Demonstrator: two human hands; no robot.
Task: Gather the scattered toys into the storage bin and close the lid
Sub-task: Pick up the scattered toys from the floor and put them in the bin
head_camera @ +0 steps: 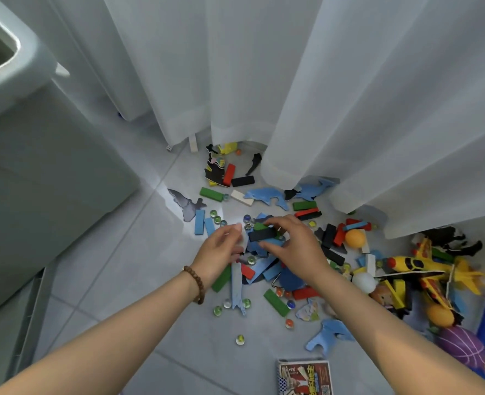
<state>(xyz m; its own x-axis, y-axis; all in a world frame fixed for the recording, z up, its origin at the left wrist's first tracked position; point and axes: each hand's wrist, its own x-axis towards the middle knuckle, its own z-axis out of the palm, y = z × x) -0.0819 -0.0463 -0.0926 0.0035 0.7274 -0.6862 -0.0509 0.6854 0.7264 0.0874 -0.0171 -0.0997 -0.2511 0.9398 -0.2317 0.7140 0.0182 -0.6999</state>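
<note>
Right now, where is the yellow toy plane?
In the head view, the yellow toy plane lies on the floor far right, below the curtain hem, just right of an orange ball.

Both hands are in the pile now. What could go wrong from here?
Loose marbles lie on smooth tile; a nudge may send them rolling.
A blue dolphin sits partly under the curtain hem and could be missed.
The bin stands apart at left; the black block pinched by the right hand might drop on the way.

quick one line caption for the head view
Left hand and right hand among scattered toys, right pinching a black block; storage bin open at left.
</note>
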